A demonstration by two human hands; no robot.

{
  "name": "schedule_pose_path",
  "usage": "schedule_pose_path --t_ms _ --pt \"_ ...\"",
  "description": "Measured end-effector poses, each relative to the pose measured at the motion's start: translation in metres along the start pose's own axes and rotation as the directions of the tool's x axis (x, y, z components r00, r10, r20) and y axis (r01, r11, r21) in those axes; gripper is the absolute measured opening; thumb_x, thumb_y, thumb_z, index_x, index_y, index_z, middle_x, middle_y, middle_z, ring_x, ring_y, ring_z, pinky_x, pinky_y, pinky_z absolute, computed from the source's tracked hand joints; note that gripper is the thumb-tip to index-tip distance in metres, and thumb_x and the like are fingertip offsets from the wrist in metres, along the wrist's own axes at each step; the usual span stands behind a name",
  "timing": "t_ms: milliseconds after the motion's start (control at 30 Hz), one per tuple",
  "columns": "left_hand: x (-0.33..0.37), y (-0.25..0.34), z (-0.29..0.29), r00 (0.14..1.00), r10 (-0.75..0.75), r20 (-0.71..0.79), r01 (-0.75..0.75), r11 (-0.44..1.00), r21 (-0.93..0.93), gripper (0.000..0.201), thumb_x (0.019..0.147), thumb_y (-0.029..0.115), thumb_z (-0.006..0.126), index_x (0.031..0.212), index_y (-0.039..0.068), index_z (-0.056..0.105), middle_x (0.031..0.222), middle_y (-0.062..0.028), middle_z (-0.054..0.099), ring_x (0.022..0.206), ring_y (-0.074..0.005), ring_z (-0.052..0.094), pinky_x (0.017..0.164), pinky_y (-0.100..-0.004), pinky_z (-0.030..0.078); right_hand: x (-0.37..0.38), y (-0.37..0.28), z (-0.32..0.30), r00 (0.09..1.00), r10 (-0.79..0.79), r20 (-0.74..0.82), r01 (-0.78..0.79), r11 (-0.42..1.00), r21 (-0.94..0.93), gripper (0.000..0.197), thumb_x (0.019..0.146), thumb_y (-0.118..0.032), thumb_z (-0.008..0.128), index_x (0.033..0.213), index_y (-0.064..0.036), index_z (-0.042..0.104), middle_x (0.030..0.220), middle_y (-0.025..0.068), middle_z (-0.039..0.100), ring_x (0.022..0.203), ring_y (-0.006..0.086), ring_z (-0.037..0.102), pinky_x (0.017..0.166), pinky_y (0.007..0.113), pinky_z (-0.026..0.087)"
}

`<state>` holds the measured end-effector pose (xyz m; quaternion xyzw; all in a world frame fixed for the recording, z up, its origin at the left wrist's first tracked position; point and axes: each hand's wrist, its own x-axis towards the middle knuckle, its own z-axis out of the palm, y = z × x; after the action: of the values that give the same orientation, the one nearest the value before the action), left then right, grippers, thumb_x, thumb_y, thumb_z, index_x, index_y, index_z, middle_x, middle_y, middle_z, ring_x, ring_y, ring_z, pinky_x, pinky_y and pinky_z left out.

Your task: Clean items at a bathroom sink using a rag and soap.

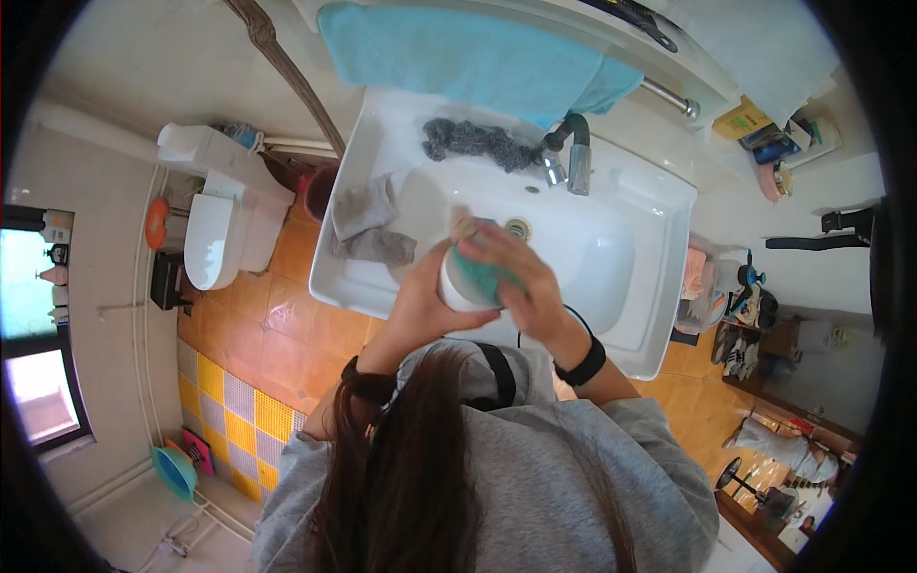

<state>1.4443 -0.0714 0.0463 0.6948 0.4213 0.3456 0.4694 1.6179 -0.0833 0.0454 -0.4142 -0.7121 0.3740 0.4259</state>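
Note:
Over the near part of a white sink (pixel 659 315), my left hand (pixel 420 291) is wrapped round a white, rounded container (pixel 456 294), perhaps a cup. My right hand (pixel 530 282) presses a green scrubbing pad (pixel 485 277) against it, slightly smeared by motion. A small tan, blurred bit (pixel 462 222) shows beyond my fingers; I cannot make out what it is. The container's opening and underside are hidden by my hands. To the left of my left hand, two grey cloths (pixel 365 205) lie crumpled on the sink's left side.
A dark-and-chrome faucet (pixel 577 162) stands at the sink's back, beside a dark grey shaggy strip (pixel 473 141). Behind hangs a light blue towel (pixel 468 62). The drain (pixel 517 228) is just beyond my hands. A white toilet (pixel 212 239) stands to the left.

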Motion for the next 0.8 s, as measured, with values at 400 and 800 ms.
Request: schedule_pose_path --t_ms 400,800 --pt "-0.006 -0.022 0.017 0.893 -0.401 -0.205 0.116 0.646 -0.755 0.066 0.063 0.019 0.074 0.116 -0.001 0.039 0.11 -0.0097 0.051 0.102 -0.0188 0.049 0.088 -0.0316 0.039 -0.025 -0.003 0.001 0.889 0.45 -0.08 0.033 0.113 0.993 0.057 0.09 -0.04 0.023 0.131 -0.0016 0.031 0.131 0.0131 0.039 0.12 0.0271 0.038 0.104 0.041 0.022" --pt "-0.01 -0.05 0.053 0.889 0.155 -0.431 -0.24 0.959 -0.152 0.087 0.05 0.027 0.084 0.118 0.001 0.036 0.112 -0.0132 0.047 0.102 -0.0243 0.048 0.09 -0.0357 0.037 0.0 0.021 0.036 0.604 0.758 0.244 -0.145 -0.196 0.97 0.036 0.092 -0.031 0.035 0.115 -0.006 0.047 0.11 0.0069 0.056 0.102 0.0205 0.053 0.09 0.033 0.041"
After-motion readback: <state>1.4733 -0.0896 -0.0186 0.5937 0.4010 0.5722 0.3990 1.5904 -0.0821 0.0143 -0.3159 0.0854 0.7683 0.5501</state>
